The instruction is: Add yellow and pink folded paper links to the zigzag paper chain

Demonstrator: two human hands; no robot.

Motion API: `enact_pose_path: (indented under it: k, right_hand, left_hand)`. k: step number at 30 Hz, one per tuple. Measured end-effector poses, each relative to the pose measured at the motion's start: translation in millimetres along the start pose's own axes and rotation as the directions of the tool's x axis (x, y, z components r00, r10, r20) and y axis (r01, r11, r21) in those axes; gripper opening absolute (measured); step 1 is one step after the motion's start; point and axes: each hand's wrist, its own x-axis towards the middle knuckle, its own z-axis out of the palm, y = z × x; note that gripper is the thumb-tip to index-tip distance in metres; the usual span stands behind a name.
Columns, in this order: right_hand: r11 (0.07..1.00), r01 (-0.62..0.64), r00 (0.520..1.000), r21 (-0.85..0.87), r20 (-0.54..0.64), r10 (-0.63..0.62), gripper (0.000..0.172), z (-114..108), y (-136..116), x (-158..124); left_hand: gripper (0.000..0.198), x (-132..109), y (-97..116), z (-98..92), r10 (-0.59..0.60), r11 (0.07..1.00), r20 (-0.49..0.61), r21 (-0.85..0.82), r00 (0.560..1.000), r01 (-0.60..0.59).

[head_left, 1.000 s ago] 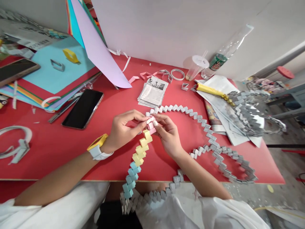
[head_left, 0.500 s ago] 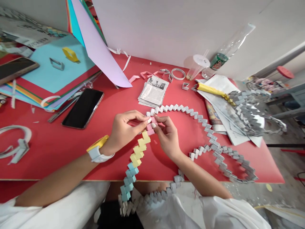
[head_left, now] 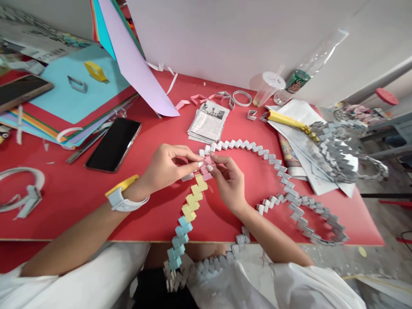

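A zigzag folded-paper chain [head_left: 192,201] runs from my lap up to both hands, its links going from grey newsprint through blue and yellow to pink. My left hand [head_left: 170,167] pinches the pink end between thumb and forefinger. Opposite it, my right hand [head_left: 229,182] grips the same pink links [head_left: 206,171] with thumb and fingers. The fingertips of both hands nearly meet, partly covering the pink paper. Behind the hands, a grey newsprint stretch of chain [head_left: 257,149] curves across the red table and loops at the right.
A phone [head_left: 113,145] and coloured paper sheets [head_left: 86,86] lie at the left. Beyond my hands is a stack of newsprint pieces [head_left: 208,122], with folded pink strips [head_left: 198,99] behind. A lidded cup [head_left: 268,88] and a bottle [head_left: 292,86] stand by the wall.
The yellow and blue stretch of chain has swung slightly right. My left wrist has shifted a little left, and a grey link now shows under the left fingers. Both hands keep hold of the pink end.
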Motion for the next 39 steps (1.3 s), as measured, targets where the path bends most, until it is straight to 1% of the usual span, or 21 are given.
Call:
enact_pose_path:
  k: [5,8,9,11,14,16,18,20,23,25,29,31,33,34,36,37,39]
  right_hand:
    - [0.997,0.074,0.994,-0.038,0.082,-0.071,0.008,-4.9,3.6,2.5]
    - [0.998,0.069,0.993,0.005,0.095,-0.069,0.007,-5.7,2.4,6.2]
    - [0.998,0.043,0.994,0.036,0.095,-0.046,0.008,-5.7,1.6,7.8]
    - [0.991,-0.056,0.993,0.122,0.112,0.042,0.017,-5.9,0.5,11.3]
    - [0.929,-0.261,0.958,0.262,0.193,0.215,0.036,-6.9,0.6,15.4]
    - [0.89,-0.326,0.938,0.319,0.23,0.261,0.038,-7.3,1.3,16.1]
    - [0.879,-0.324,0.938,0.35,0.237,0.252,0.035,-6.1,1.5,14.9]
    - [0.853,-0.348,0.931,0.389,0.251,0.266,0.034,-2.7,0.5,11.8]
    - [0.773,-0.455,0.885,0.443,0.326,0.334,0.041,5.4,-3.3,5.5]
    - [0.751,-0.49,0.863,0.443,0.369,0.345,0.046,10.3,-6.4,2.2]
    - [0.789,-0.476,0.857,0.389,0.404,0.319,0.046,10.6,-11.9,1.9]
    - [0.806,-0.48,0.836,0.346,0.459,0.301,0.045,6.2,-14.3,4.5]
    - [0.811,-0.495,0.803,0.311,0.52,0.29,0.045,1.0,-16.3,7.3]
    - [0.809,-0.505,0.788,0.301,0.544,0.289,0.045,-1.3,-17.1,8.3]
    - [0.792,-0.53,0.766,0.302,0.57,0.295,0.045,-4.3,-17.7,9.5]
    - [0.776,-0.546,0.76,0.315,0.576,0.301,0.045,-5.0,-17.5,9.7]
    - [0.737,-0.567,0.761,0.367,0.575,0.3,0.043,-5.2,-16.0,9.4]
  left_hand:
    - [0.009,-1.7,0.8,0.4,0.011,1.0,0.013,0.026,1.0,-0.011]
    - [0.012,-2.2,-0.3,1.0,0.003,0.999,-0.004,0.034,1.0,-0.003]
    - [0.014,-1.9,-1.1,1.0,-0.008,0.999,-0.007,0.037,1.0,0.008]
    - [0.02,-0.4,-3.8,0.5,-0.025,0.999,0.005,0.029,1.0,0.024]
    - [0.029,2.5,-9.5,-0.5,-0.004,0.999,0.056,0.032,0.998,0.002]
    - [0.031,3.8,-12.7,0.0,0.025,0.997,0.092,0.067,0.995,-0.031]
    - [0.028,4.1,-14.2,1.7,0.055,0.994,0.103,0.092,0.993,-0.064]
    - [0.023,3.9,-14.3,4.2,0.096,0.991,0.069,0.089,0.993,-0.102]
    - [0.021,3.9,-13.7,7.4,0.14,0.987,0.011,0.082,0.99,-0.14]
    - [0.022,4.3,-14.0,8.0,0.149,0.986,0.024,0.072,0.989,-0.151]
    - [0.021,5.1,-15.6,5.9,0.152,0.987,0.091,0.046,0.984,-0.157]
    - [0.02,5.1,-16.4,4.9,0.18,0.981,0.091,0.061,0.98,-0.185]
    - [0.019,5.3,-17.1,5.1,0.199,0.976,0.094,0.074,0.975,-0.206]
    - [0.02,5.6,-17.5,5.6,0.189,0.978,0.096,0.07,0.977,-0.196]
    - [0.021,6.4,-18.1,6.9,0.131,0.991,0.088,0.029,0.988,-0.134]
    - [0.021,6.8,-18.5,7.5,0.1,0.995,0.084,-0.004,0.991,-0.1]
    - [0.022,7.3,-19.2,7.7,0.072,0.995,0.097,-0.071,0.993,-0.066]
